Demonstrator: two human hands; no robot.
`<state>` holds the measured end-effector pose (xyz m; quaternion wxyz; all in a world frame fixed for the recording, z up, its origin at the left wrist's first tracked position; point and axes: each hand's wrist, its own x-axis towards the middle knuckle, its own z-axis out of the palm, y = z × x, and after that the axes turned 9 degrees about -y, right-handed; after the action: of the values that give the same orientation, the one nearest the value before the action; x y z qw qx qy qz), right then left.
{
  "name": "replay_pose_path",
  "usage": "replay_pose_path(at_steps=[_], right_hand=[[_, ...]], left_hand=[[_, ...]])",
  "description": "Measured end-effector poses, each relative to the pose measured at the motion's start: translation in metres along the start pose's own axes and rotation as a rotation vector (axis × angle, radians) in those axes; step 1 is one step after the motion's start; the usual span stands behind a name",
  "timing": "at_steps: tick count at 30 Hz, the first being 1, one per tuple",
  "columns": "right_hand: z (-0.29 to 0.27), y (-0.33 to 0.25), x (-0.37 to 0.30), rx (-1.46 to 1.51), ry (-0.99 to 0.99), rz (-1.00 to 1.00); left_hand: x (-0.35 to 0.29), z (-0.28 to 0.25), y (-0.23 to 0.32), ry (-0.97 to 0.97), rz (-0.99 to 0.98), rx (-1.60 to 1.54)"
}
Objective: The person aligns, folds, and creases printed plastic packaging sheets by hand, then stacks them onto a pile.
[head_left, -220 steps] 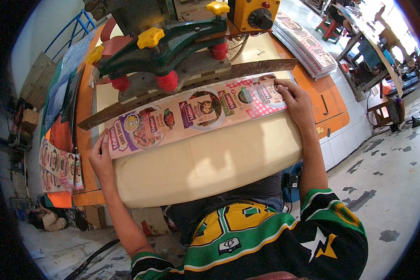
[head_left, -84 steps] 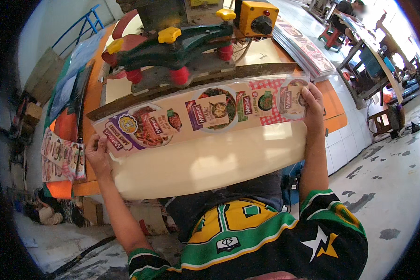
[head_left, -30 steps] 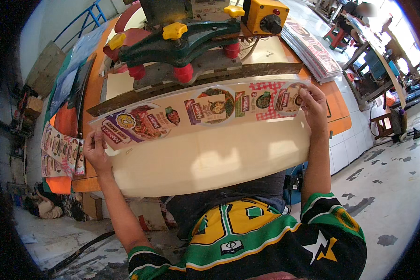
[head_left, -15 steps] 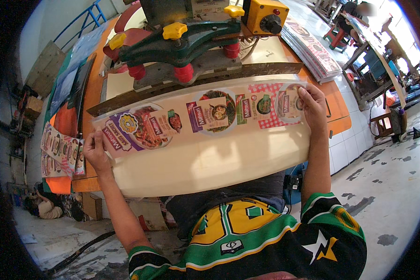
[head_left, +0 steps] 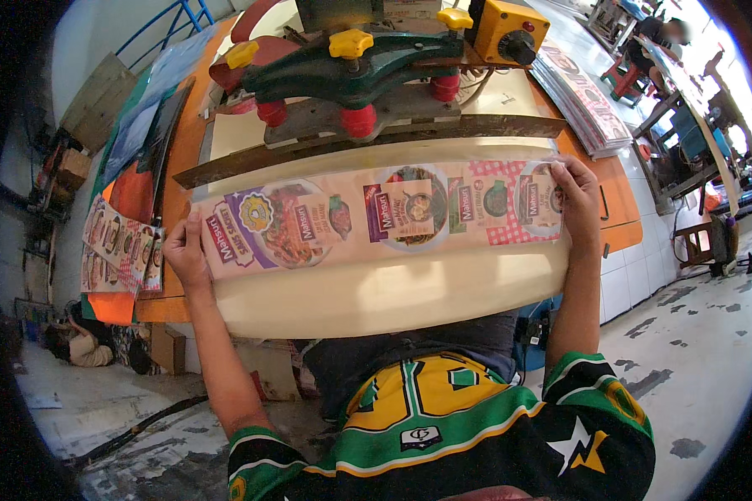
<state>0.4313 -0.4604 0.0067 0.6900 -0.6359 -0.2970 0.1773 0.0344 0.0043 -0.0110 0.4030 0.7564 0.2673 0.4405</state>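
Between my hands is a long, clear-looking plastic strip printed with food pictures, purple, green and red-checked patches. It lies almost flat over a cream padded surface. My left hand pinches the strip's left end, thumb on top. At the right end, my right hand grips the corner, its thumb also on top. Just beyond the strip's far edge runs a long metal bar under a dark green press head with yellow knobs and red feet.
A yellow control box with a black dial sits beside the press. Printed sheets are stacked at the far right of the orange table. More printed pieces lie at the left edge. Another person sits at the far right.
The head view has shifted, so the press appears farther right. The strip's left end has come slightly away from the metal bar, toward me. Both hands keep their hold.
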Motion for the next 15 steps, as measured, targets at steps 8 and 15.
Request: replay_pose_path(at_steps=[8,15], right_hand=[[0.005,-0.001,0.001,-0.085,0.006,0.069],[0.003,0.009,0.005,-0.245,-0.07,0.036]], left_hand=[[0.0,-0.003,-0.002,-0.154,-0.096,0.006],[0.001,-0.006,-0.003,-0.252,-0.161,0.035]])
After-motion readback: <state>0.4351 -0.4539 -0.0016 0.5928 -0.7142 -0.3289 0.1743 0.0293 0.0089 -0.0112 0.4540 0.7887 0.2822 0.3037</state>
